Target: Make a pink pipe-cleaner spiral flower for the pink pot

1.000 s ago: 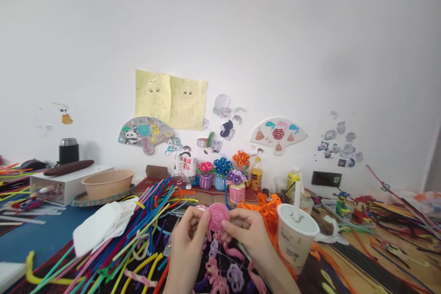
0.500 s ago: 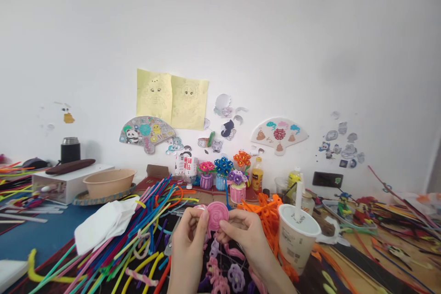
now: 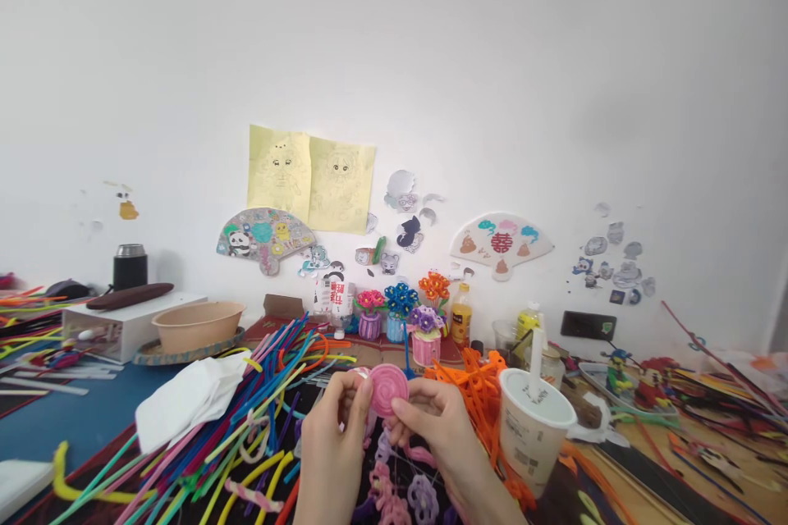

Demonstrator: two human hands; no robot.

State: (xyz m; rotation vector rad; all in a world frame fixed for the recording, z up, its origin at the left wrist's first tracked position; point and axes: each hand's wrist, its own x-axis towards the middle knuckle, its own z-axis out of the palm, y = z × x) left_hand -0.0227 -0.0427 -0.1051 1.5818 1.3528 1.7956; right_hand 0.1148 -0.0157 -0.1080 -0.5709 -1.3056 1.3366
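Up and right of our fingers (image 3: 363,400), we read red 囍 (image 3: 501,243) on the white fan (image 3: 502,236); print (image 3: 525,459) on the cup (image 3: 533,436) looks illegible.

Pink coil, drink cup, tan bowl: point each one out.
Pink coil (image 3: 388,388): head view, middle of its spiral face.
Drink cup (image 3: 533,441): head view, front of its side.
Tan bowl (image 3: 198,330): head view, outer wall.

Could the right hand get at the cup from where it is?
Probably yes: the cup stands close beside the right hand, with only soft-looking orange strips between. It would likely have to let go of the pink coil first.
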